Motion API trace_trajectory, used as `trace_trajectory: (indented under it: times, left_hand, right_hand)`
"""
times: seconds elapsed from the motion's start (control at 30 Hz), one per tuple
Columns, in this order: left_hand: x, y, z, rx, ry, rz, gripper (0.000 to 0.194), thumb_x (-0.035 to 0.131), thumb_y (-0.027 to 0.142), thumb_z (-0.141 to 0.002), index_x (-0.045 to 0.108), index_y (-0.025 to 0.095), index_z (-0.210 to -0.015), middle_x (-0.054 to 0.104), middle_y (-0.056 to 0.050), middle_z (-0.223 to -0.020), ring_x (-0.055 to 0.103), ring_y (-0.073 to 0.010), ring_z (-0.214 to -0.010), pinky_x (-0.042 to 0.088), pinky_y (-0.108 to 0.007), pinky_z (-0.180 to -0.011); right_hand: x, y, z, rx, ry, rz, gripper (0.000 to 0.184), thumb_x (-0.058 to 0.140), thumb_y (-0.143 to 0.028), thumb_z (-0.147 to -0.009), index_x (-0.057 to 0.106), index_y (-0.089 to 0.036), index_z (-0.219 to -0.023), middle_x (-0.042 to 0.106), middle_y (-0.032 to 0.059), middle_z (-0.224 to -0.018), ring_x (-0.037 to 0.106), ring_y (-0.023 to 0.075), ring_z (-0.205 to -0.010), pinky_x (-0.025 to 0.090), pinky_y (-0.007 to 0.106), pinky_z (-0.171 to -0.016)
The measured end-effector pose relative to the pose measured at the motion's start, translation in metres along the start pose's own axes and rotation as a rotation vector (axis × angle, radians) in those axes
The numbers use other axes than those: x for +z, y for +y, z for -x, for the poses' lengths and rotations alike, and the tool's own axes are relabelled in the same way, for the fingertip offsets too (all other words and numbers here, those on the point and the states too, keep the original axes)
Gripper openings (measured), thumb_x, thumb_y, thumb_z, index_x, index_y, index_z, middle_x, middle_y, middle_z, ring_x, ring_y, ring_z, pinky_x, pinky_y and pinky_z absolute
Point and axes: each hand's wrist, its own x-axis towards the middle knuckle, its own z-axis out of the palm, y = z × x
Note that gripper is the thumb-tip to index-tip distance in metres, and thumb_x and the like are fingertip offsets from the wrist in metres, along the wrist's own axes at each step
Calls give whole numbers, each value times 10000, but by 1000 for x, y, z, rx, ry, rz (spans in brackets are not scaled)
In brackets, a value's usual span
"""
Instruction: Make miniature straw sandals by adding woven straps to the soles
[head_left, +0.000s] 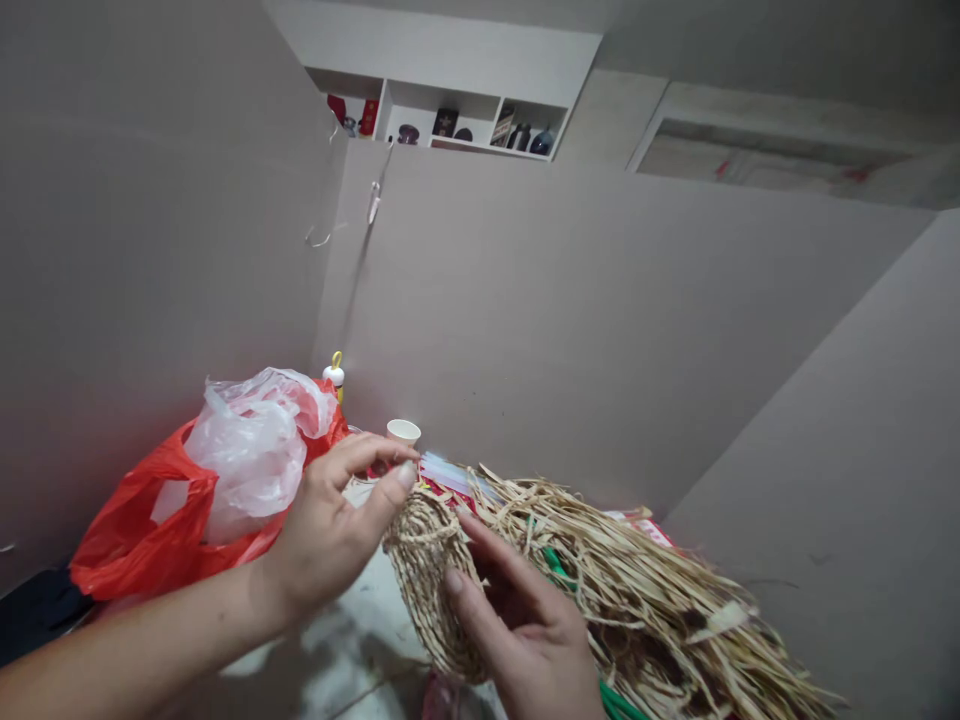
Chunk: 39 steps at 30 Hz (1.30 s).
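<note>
My right hand (529, 625) grips a woven straw piece (431, 585) from its right side, thumb on the near face and fingers partly hidden behind. The piece is long and narrow, with rows of twisted straw curving round its upper end. Above that end, my left hand (337, 515) has thumb and forefinger pinched together. A thin straw strand (417, 474) seems to run from these fingertips down to the piece. To the right of my right hand lies a large heap of dry straw strands (637, 570).
A red plastic bag (142, 520) with a white plastic bag (251, 440) on it sits at left. A paper cup (403, 432) and a white-capped bottle (334, 376) stand near the wall. Translucent strips (446, 472) lie behind the straw piece. Green cord (619, 703) shows by the heap.
</note>
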Motion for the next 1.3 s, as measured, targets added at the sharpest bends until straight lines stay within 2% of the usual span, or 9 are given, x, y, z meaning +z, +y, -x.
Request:
trace_trajectory:
  times: [0.1,0.2,0.27,0.43,0.77,0.9,1.0,1.17,1.3]
  left_hand:
    - [-6,-12,-16,-236,-188,197,179,589,234,-798,673,194,-951,663,-36,-977,574,-155,-882,440,-288,-783]
    - [-8,-27,-25,-490,-496,434,202,630,245,-758,695,187,-940,669,-32,-854,569,-134,-746,438,-259,-653]
    - [-7,-33,-25,-564,-587,533,225,662,275,-738,706,186,-940,664,-26,-785,557,-121,-666,424,-249,-596]
    - [-1,-31,-20,-556,-576,492,218,690,277,-708,731,158,-885,639,-20,-683,512,-104,-561,393,-238,-521]
    - [7,-25,-11,-541,-561,475,214,676,278,-727,717,139,-884,597,5,-623,470,-73,-526,350,-213,-519]
    - [9,-23,-10,-549,-552,485,178,678,267,-727,707,148,-856,597,12,-620,471,-69,-522,349,-211,-519]
    - [9,-21,-9,-551,-549,463,165,675,269,-727,697,148,-837,596,12,-611,481,-77,-520,363,-218,-515]
    - [10,-19,-8,-542,-585,464,154,668,262,-740,672,152,-848,590,25,-613,493,-69,-523,372,-209,-519]
    - [10,-17,-7,-553,-590,485,163,668,276,-744,654,149,-845,581,32,-595,494,-67,-514,382,-209,-522]
  right_hand:
    - [-1,-4,-6,228,-67,-267,358,727,-283,-738,691,-258,-1094,729,82,-1012,676,221,-911,541,331,-795]
    - [-2,-6,-11,330,-94,-410,405,773,-298,-695,693,-249,-1089,723,94,-1032,661,241,-968,508,381,-868]
    - [-2,-6,-14,358,-121,-448,414,775,-305,-694,691,-249,-1095,711,103,-1076,650,249,-998,492,398,-893]
    - [-6,-7,-19,311,-240,-381,355,727,-315,-750,694,-257,-1099,706,95,-1102,644,238,-1014,485,391,-918]
    - [-6,-10,-15,29,-62,-41,177,697,-268,-762,755,-228,-925,739,78,-960,690,209,-815,568,273,-650]
    - [-6,-10,-14,51,-45,-23,179,689,-270,-772,749,-212,-929,746,76,-890,693,195,-732,564,265,-602]
    - [-6,-10,-14,17,-27,32,182,676,-269,-781,740,-204,-938,743,72,-850,685,186,-692,556,260,-575]
    - [-9,-14,-12,-207,-1,204,124,644,-191,-800,730,-216,-886,734,54,-845,674,173,-733,544,249,-607]
    - [-11,-16,-11,-304,7,280,143,614,-160,-821,721,-216,-897,734,47,-836,675,170,-728,543,262,-627]
